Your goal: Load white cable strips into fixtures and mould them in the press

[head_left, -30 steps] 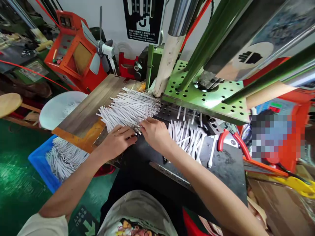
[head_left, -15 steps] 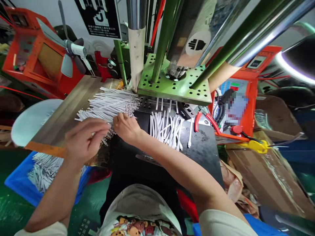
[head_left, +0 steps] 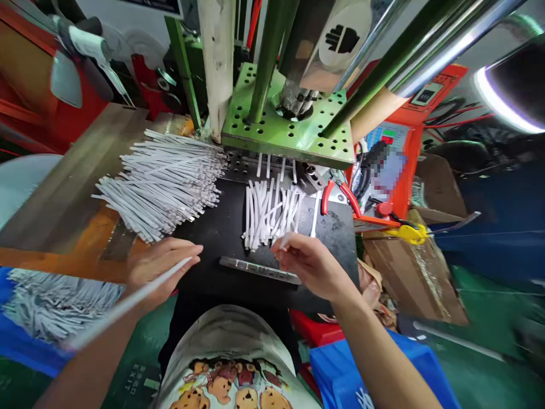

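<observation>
My left hand [head_left: 164, 270], at the front left of the black work surface, pinches a short white cable [head_left: 131, 301] that slants down over my forearm and is smeared by motion. My right hand [head_left: 313, 261] is closed over the front right of that surface. A white cable end [head_left: 286, 238] shows between its fingertips; the rest is hidden. Just beyond lies a loose bunch of short white cables [head_left: 255, 216]. Between my hands, near the front edge, lies a slotted metal fixture [head_left: 259, 270]. A large pile of white cables [head_left: 166, 176] covers the left side.
A green drilled press plate [head_left: 289, 136] on posts stands over the back of the surface. Red-handled pliers [head_left: 327, 197] lie right of the cable bunch. A blue bin of cables [head_left: 59, 301] is at lower left, an orange control box [head_left: 402, 165] at right.
Both hands have left the cable pile. My left hand has come toward me with a cable, and my right hand has moved right to the bunch. The view has shifted.
</observation>
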A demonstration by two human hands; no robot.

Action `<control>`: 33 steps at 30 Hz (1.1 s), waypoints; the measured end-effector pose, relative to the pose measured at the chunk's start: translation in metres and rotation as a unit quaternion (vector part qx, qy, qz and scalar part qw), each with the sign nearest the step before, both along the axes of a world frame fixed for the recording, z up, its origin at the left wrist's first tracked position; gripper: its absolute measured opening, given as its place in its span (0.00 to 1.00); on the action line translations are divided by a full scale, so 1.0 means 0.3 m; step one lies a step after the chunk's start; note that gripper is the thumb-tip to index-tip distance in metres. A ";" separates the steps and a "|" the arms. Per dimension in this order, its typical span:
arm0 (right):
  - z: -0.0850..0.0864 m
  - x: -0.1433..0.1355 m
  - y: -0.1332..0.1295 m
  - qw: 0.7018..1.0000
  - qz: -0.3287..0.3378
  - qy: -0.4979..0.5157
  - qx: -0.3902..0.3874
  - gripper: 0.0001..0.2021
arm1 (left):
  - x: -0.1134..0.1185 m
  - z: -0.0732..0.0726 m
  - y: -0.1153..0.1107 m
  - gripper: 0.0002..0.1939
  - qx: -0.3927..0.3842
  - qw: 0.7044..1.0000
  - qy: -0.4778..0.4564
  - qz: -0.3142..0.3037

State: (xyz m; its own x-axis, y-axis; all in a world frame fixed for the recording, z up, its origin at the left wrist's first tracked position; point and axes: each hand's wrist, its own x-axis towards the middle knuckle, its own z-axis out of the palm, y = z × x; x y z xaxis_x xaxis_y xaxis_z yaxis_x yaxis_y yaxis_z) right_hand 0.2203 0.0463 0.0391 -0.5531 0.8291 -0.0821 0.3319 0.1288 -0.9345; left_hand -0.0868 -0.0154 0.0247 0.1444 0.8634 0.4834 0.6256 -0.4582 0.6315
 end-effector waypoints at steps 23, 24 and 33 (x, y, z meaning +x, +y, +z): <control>-0.181 0.000 -0.192 0.939 -0.041 -0.080 0.332 0.07 | 0.278 -0.075 0.027 0.04 -0.037 0.979 0.083 -0.182; -0.185 -0.001 -0.189 0.940 -0.039 -0.072 0.331 0.07 | 0.276 -0.075 0.028 0.04 -0.035 0.979 0.085 -0.182; -0.182 -0.008 -0.184 0.945 -0.008 -0.060 0.320 0.09 | 0.263 -0.091 0.019 0.05 -0.011 0.983 0.101 -0.153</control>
State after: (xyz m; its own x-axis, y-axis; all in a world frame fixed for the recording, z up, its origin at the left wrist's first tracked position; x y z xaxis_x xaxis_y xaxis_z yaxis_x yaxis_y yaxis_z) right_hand 0.2181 -0.0090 -0.0156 -0.5585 0.7380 0.3788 0.4368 0.6499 -0.6220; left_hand -0.0079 -0.0098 -0.0026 0.4896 0.7744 0.4009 0.5739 -0.6323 0.5205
